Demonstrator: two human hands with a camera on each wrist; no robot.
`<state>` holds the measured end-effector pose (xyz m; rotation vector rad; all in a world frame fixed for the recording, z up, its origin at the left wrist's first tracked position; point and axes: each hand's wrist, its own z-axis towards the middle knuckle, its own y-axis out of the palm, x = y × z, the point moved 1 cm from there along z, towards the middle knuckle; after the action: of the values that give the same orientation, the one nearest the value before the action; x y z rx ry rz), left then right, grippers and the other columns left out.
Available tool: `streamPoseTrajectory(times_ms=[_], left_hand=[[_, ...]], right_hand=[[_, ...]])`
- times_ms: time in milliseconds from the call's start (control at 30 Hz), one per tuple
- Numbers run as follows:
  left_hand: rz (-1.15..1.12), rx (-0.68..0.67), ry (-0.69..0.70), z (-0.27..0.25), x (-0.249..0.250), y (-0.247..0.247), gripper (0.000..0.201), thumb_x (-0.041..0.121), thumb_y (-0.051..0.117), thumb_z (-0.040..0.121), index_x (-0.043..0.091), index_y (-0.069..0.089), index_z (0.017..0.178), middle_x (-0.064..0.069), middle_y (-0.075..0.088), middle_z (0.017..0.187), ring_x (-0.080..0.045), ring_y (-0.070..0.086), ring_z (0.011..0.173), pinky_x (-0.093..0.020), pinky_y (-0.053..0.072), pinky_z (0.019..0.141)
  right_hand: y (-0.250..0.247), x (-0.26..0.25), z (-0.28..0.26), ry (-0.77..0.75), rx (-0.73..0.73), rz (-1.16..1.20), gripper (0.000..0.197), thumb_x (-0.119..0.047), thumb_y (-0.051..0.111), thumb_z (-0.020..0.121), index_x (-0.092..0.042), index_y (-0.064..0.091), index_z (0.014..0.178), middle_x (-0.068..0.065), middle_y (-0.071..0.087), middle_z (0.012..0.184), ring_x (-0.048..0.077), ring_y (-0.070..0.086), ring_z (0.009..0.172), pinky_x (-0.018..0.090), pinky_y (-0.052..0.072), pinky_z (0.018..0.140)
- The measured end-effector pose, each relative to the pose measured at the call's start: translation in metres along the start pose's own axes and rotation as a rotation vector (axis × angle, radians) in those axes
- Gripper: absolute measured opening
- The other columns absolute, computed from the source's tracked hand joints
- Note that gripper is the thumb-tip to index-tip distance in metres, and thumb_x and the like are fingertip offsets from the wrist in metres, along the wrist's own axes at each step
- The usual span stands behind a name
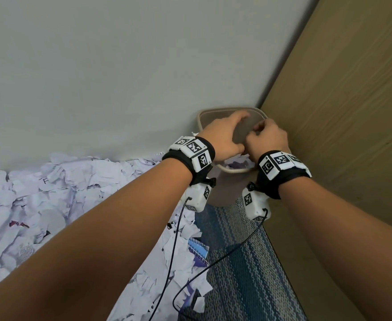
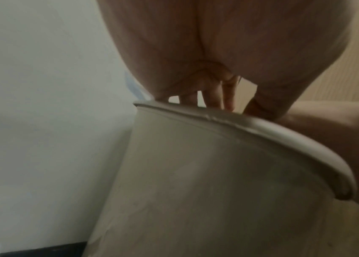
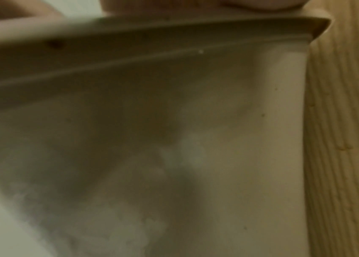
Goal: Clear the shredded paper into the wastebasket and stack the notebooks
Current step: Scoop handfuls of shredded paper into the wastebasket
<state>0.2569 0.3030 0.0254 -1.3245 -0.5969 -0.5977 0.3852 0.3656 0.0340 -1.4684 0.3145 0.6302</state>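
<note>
A beige wastebasket [image 1: 222, 191] stands in the corner, with torn white paper [image 1: 236, 163] inside near its front rim. Both my hands are over its mouth. My left hand [image 1: 234, 126] reaches in with relaxed fingers [image 2: 213, 97] hanging past the rim [image 2: 262, 127]. My right hand [image 1: 263, 132] is beside it, fingers curled under; what they enclose is hidden. A large heap of shredded paper [image 1: 63, 193] covers the floor at the left. A blue spiral notebook [image 1: 198, 250] lies half buried at the heap's edge. The right wrist view shows only the basket's outer wall [image 3: 218, 121].
A pale wall [image 1: 121, 66] runs behind the basket, and a wooden panel [image 1: 340, 112] closes the right side. Striped blue carpet [image 1: 241, 262] shows between heap and panel. Thin black cables [image 1: 213, 262] hang from both wrist cameras across it.
</note>
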Motion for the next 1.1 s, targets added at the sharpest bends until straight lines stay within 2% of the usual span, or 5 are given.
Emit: streamPoseTrajectory(times_ms=[233,433,600,833,1100], left_hand=[[0.135,0.242,0.008,-0.020,-0.006,-0.032,0.020,0.022,0.056,0.087,0.028,0.064,0.105,0.009,0.064,0.112,-0.014,0.055,0.111,-0.040,0.036,0.102],[-0.080,0.411,-0.069,-0.043,-0.024,-0.076,0.015,0.012,0.056,0.089,0.019,0.069,0.091,0.009,0.066,0.088,-0.008,0.060,0.087,-0.012,0.039,0.077],[0.097,0.327,-0.178,-0.089,-0.071,-0.114,0.015,0.014,0.055,0.089,0.020,0.068,0.093,0.003,0.066,0.092,-0.012,0.059,0.084,-0.020,0.043,0.076],[0.266,0.189,-0.554,-0.203,-0.168,-0.155,0.019,0.010,0.052,0.087,0.019,0.068,0.094,-0.003,0.067,0.099,-0.018,0.058,0.084,-0.023,0.044,0.078],[0.408,-0.014,-0.781,-0.292,-0.222,-0.163,0.019,0.016,0.049,0.087,0.028,0.061,0.095,0.000,0.064,0.107,-0.021,0.060,0.095,-0.036,0.053,0.084]], right_hand=[[0.001,-0.010,-0.003,-0.030,0.133,-0.092,0.026,-0.036,0.047,0.080,-0.016,0.063,0.085,0.011,0.066,0.094,0.035,0.062,0.088,0.033,0.047,0.068],[0.002,-0.052,-0.015,-0.175,0.169,-0.066,0.017,-0.030,0.049,0.082,-0.017,0.059,0.078,0.011,0.064,0.088,0.027,0.050,0.075,0.030,0.038,0.065],[0.020,-0.093,-0.036,-0.306,0.082,-0.008,0.019,-0.032,0.050,0.082,-0.017,0.062,0.079,0.007,0.066,0.084,0.029,0.058,0.078,0.033,0.049,0.069],[0.066,-0.128,-0.069,-0.384,-0.106,-0.058,0.016,-0.031,0.054,0.083,-0.018,0.062,0.079,0.002,0.066,0.078,0.024,0.058,0.074,0.029,0.050,0.068],[0.132,-0.142,-0.099,-0.471,-0.478,-0.247,0.013,-0.029,0.055,0.086,-0.020,0.063,0.084,0.004,0.068,0.086,0.025,0.062,0.081,0.033,0.054,0.071]])
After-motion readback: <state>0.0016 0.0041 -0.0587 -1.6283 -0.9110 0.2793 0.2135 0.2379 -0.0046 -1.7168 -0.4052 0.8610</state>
